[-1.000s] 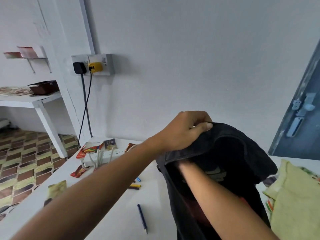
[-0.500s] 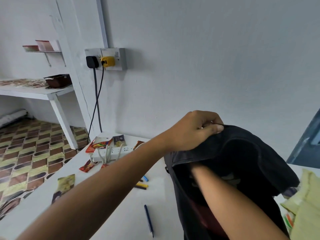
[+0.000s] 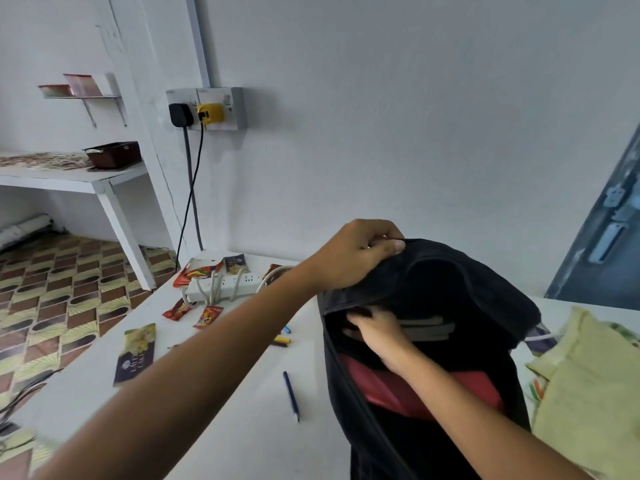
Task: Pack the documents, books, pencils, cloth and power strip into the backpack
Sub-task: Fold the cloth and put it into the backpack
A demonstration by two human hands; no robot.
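Your black backpack [image 3: 450,282] stands upright on the white table [image 3: 214,393], its mouth open toward you. Your left hand [image 3: 353,254] grips the top edge of the backpack, fingers curled over the fabric and thumb pressed along the rim, holding the opening up. Your right hand [image 3: 377,332] is inside the mouth, its fingers bent around something dark at the left inner wall; you cannot tell from here exactly what they hold. Just beside that hand, grey page edges of books [image 3: 429,329] show inside the backpack, and below your right wrist lies something red [image 3: 398,389] in the same compartment.

To the right of the backpack, touching its side, a pale green cloth [image 3: 588,393] is heaped on the table. To the left, a blue pencil [image 3: 291,396] lies alone near the backpack, and further back a few short coloured pencils [image 3: 282,337] peek out from behind your left forearm. The white power strip [image 3: 225,287] with its cable wound around it sits near the far table edge by the wall, with red packets [image 3: 194,273] around it and a dark booklet [image 3: 135,355] lying nearer you. On the wall above, a black plug [image 3: 180,114] and a yellow plug [image 3: 209,114] sit in a socket.
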